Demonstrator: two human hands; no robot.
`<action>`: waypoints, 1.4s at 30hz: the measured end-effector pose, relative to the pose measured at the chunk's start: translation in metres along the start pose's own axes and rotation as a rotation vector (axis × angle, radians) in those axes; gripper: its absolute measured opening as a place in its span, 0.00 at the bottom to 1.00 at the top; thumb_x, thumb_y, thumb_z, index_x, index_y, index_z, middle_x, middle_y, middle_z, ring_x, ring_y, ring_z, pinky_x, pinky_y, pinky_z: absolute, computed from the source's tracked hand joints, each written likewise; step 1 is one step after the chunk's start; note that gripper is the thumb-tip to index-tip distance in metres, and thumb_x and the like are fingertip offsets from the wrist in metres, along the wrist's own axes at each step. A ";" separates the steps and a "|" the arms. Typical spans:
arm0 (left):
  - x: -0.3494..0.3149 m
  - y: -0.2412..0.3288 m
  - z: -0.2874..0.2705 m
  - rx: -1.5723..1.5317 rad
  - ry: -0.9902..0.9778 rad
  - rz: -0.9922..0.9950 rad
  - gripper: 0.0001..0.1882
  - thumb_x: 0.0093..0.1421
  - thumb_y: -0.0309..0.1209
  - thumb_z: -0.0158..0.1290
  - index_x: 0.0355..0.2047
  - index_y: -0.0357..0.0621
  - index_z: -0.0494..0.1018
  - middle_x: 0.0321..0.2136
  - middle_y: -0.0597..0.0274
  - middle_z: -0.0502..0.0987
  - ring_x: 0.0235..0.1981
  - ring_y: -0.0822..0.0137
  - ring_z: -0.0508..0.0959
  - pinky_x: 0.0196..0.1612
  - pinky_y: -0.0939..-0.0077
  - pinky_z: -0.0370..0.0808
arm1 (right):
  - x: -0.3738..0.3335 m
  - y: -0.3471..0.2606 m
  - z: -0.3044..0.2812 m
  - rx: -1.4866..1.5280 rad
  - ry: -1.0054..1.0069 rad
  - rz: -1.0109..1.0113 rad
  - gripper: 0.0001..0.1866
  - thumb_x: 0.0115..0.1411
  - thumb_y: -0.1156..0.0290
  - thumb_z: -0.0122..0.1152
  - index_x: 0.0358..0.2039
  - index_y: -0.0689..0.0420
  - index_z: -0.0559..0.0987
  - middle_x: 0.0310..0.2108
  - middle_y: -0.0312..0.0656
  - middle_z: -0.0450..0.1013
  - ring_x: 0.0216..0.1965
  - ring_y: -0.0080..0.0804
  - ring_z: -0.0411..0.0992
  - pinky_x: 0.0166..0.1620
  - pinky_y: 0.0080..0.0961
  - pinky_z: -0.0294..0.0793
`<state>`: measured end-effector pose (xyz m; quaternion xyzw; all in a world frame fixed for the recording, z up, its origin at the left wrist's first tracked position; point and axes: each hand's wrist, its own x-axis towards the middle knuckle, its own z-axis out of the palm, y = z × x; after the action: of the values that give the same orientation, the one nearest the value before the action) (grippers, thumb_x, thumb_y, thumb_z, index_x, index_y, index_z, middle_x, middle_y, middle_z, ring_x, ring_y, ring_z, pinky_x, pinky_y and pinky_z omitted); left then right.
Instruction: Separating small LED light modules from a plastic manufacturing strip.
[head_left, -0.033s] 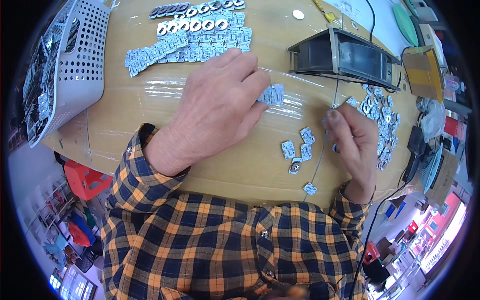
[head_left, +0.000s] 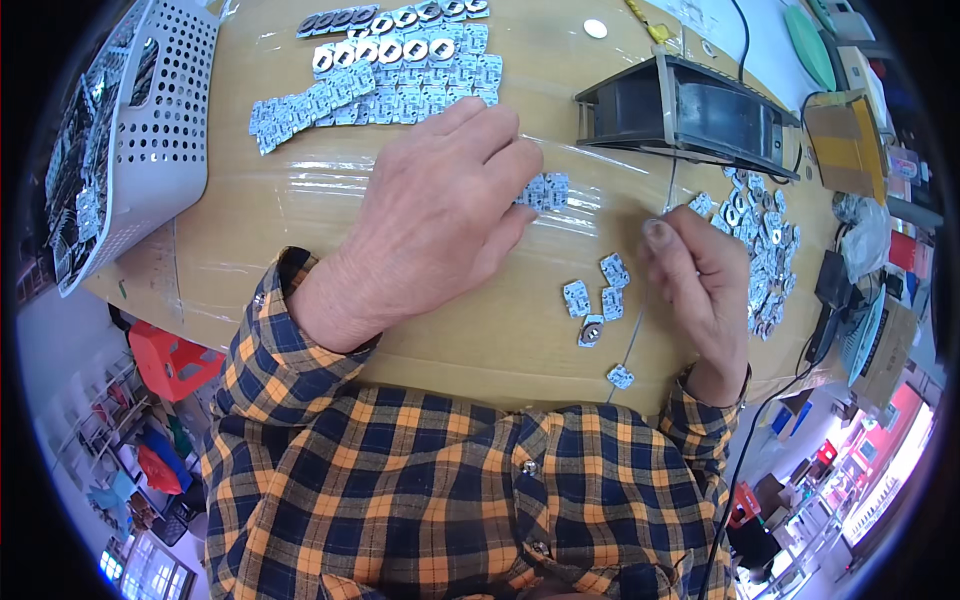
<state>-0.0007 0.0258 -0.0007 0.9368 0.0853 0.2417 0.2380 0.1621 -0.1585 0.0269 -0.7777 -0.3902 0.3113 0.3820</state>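
My left hand (head_left: 430, 205) rests over the table with its fingers curled. Its thumb and forefinger close around the left end of a short row of small circuit boards (head_left: 547, 191). Thumb and fingers of my right hand (head_left: 707, 285) are pinched together, slightly blurred; whatever lies between them is hidden. Between my hands and nearer to me lie several loose circuit boards (head_left: 612, 302), one bearing a round metal piece (head_left: 591, 332). Another single board (head_left: 620, 376) sits close to the table's front edge.
Rows of boards (head_left: 420, 100), some topped with metal rings (head_left: 390, 50), lie beyond my left hand. A white perforated basket (head_left: 165, 130) stands at left. Far right are a black fan (head_left: 720, 118) and a heap of boards (head_left: 765, 245). The taped tabletop (head_left: 470, 345) spans between.
My right hand has shifted slightly to the left, and the small board that showed by its thumb can no longer be made out. My left hand has barely moved.
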 end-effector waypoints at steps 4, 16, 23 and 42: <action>-0.001 0.003 0.002 -0.203 -0.056 -0.032 0.12 0.48 0.17 0.59 0.32 0.37 0.69 0.26 0.57 0.73 0.27 0.60 0.76 0.28 0.75 0.72 | 0.004 0.008 0.011 0.023 -0.039 -0.108 0.15 0.67 0.66 0.52 0.25 0.61 0.75 0.17 0.31 0.68 0.17 0.13 0.61 0.22 0.13 0.59; -0.002 0.013 -0.001 -0.855 -0.267 -0.234 0.04 0.60 0.20 0.54 0.34 0.34 0.70 0.23 0.64 0.76 0.23 0.79 0.77 0.26 0.87 0.72 | 0.003 0.005 0.006 0.041 -0.193 -0.268 0.15 0.65 0.67 0.52 0.25 0.63 0.75 0.19 0.36 0.71 0.18 0.19 0.68 0.22 0.17 0.63; -0.003 0.012 0.005 -0.799 -0.215 -0.163 0.03 0.59 0.20 0.55 0.32 0.34 0.71 0.22 0.63 0.76 0.22 0.78 0.76 0.24 0.86 0.71 | 0.003 0.007 0.008 0.040 -0.200 -0.273 0.15 0.65 0.68 0.51 0.23 0.62 0.75 0.16 0.34 0.69 0.17 0.19 0.66 0.21 0.19 0.62; -0.002 0.011 -0.001 -1.151 -0.454 -0.457 0.06 0.57 0.25 0.58 0.33 0.35 0.76 0.22 0.66 0.78 0.22 0.80 0.76 0.25 0.88 0.71 | 0.000 -0.001 0.012 0.330 -0.308 -0.055 0.15 0.64 0.67 0.56 0.23 0.63 0.75 0.14 0.34 0.68 0.13 0.17 0.61 0.17 0.15 0.57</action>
<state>-0.0019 0.0163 0.0042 0.6460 0.0867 -0.0117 0.7583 0.1525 -0.1533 0.0218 -0.6371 -0.4088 0.4753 0.4484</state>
